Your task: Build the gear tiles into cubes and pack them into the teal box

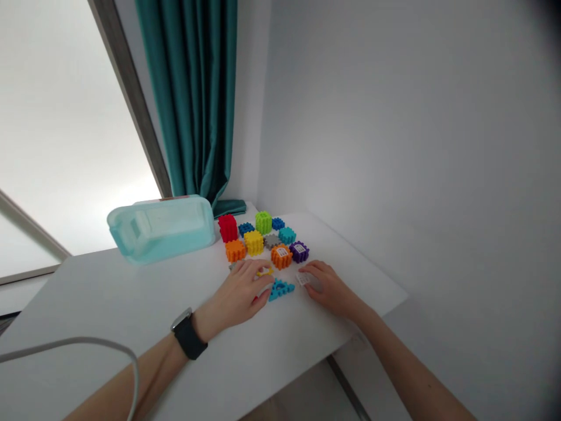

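My left hand (248, 287) is low over the table with fingers curved and thumb apart. Beneath and beside it, a yellow piece (265, 272) and a red piece (255, 299) are partly hidden. A blue triangular piece (281, 289) lies just right of its thumb. My right hand (326, 287) has its thumb and fingers around a whitish piece with a printed label (302, 278), partly covered by the fingers. Behind the hands stand toothed blocks: an orange one with a label (281, 256), a purple one (299, 251), and a yellow one (254, 242).
More toothed blocks, red (228, 228), green (263, 222), orange (235, 251) and teal (287, 235), stand farther back. A translucent turquoise bin (162, 228) lies on its side at left. A grey cable (87, 340) crosses the front left. A wall borders the right side.
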`<state>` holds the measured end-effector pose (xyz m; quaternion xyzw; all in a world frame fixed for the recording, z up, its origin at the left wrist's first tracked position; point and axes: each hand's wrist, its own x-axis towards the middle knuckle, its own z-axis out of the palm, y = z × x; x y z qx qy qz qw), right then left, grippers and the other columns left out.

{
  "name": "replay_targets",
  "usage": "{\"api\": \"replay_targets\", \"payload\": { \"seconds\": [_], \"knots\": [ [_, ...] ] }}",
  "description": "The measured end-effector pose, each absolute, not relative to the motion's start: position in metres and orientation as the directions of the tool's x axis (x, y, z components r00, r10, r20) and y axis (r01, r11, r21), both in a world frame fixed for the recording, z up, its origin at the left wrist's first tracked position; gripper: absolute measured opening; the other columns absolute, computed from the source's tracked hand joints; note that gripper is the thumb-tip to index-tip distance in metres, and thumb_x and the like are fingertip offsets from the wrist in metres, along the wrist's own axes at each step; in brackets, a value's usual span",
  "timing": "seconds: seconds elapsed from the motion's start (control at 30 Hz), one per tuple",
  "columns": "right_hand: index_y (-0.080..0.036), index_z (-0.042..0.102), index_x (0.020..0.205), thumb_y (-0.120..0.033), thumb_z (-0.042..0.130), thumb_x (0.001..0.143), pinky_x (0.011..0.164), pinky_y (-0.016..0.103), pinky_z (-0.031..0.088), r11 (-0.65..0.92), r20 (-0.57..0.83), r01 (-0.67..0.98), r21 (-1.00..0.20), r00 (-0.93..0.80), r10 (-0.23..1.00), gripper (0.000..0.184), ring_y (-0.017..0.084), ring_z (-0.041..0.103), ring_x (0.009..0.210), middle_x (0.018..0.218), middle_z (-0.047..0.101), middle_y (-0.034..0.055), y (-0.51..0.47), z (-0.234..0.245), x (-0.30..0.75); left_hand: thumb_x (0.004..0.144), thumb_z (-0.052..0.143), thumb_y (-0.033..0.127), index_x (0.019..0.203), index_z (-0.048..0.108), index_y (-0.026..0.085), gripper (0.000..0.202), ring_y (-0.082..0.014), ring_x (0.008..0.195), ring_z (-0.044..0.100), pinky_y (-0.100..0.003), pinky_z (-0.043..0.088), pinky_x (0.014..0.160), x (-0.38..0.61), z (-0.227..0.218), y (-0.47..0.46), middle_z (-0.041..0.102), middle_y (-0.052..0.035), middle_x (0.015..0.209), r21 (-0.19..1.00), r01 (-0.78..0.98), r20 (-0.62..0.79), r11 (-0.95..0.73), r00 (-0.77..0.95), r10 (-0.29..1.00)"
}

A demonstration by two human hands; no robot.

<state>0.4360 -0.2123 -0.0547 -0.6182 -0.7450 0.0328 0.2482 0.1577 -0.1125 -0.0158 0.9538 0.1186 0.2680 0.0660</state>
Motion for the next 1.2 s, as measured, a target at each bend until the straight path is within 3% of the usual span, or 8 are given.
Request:
{"api": "replay_targets", "payload": {
  "seconds": [0.63, 1.2],
  "knots": [
    [-0.021, 0.064, 0.115, -0.016, 0.06, 0.082, 0.103, 0.044, 0.039, 0.167, 0.134, 0.906, -0.39, -0.124, 0.983, 0.034, 0.026, 0.053, 0.116, 0.12, 0.061, 0.0106, -0.195, -0.053, 0.445, 0.092, 0.054, 0.019, 0.109, 0.063, 0.023, 0.02, -0.0278, 0.116, 0.053, -0.047, 0.044, 0.098, 0.161, -0.018, -0.114, 0.056, -0.012, 0.125, 0.211, 0.169, 0.513, -0.963, 0.82, 0.256],
    [-0.019, 0.064, 0.115, -0.016, 0.058, 0.085, 0.102, 0.046, 0.042, 0.164, 0.199, 0.911, -0.379, -0.093, 0.976, 0.031, 0.027, 0.055, 0.117, 0.121, 0.063, 0.0124, -0.201, -0.052, 0.436, 0.092, 0.054, 0.022, 0.108, 0.064, 0.023, 0.019, -0.0269, 0.11, 0.054, -0.047, 0.043, 0.096, 0.157, -0.018, -0.111, 0.057, -0.0113, 0.122, 0.201, 0.183, 0.467, -0.962, 0.846, 0.258]
  ]
}}
